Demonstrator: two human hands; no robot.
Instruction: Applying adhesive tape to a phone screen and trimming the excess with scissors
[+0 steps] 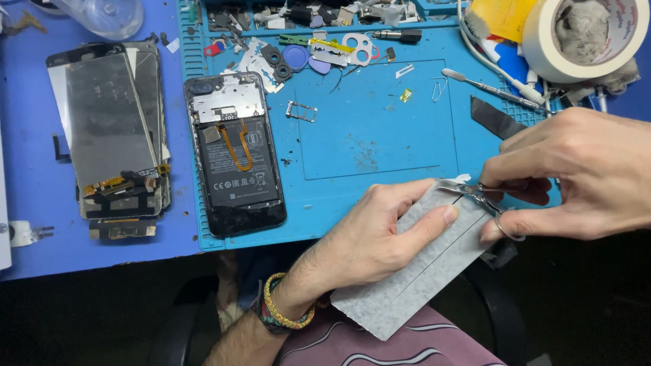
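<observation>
My left hand (380,237) holds a grey rectangular sheet (407,285) over the table's front edge, thumb pressed on its upper face. My right hand (576,173) grips small metal scissors (475,193), whose blades meet the sheet's top corner. A straight line runs lengthwise down the sheet. To the left, on the blue work mat (380,135), lies an opened phone (234,152) with its battery and an orange flex cable exposed.
Detached phone screens (112,129) are stacked on the blue table at left. A small metal SIM tray (300,111), picks, screws and parts litter the mat's top. A masking tape roll (576,34), a metal tool (488,88) and a dark blade (498,118) sit at the right.
</observation>
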